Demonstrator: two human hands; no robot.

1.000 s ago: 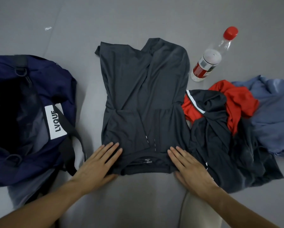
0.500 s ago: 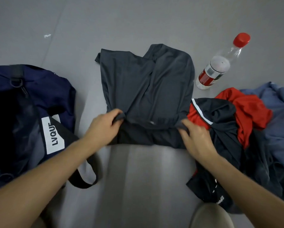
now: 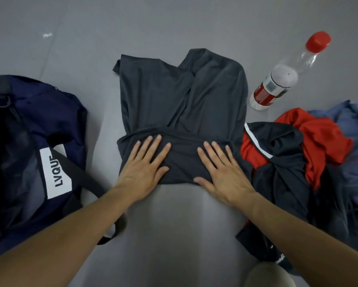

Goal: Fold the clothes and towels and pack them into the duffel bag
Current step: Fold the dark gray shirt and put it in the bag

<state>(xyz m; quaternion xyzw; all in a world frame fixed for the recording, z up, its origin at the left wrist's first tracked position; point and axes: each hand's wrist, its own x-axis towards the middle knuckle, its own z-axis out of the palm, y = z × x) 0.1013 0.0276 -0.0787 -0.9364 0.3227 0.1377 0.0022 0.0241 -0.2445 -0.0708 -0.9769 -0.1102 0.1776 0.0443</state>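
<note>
Brightness: dim and even, with a cool grey cast over the grey floor (image 3: 174, 21).
Source: seems overhead and diffuse; its exact place cannot be told.
Shadows: soft-edged. A faint dark band runs along the left edge of the dark grey shirt (image 3: 174, 96), and the inside of the duffel bag (image 3: 28, 112) is nearly black.
Glare: small highlights on the clear bottle (image 3: 277, 83) and a pale sheen on the near floor.
Sharpness: the centre is fairly crisp (the bag's white label (image 3: 55, 168) reads cleanly), while the dark folds in the clothes pile (image 3: 287, 162) on the right smear together.
Distortion: wide-angle. The left forearm (image 3: 66, 241) and right forearm (image 3: 298, 235) swell toward the near corners.
</note>
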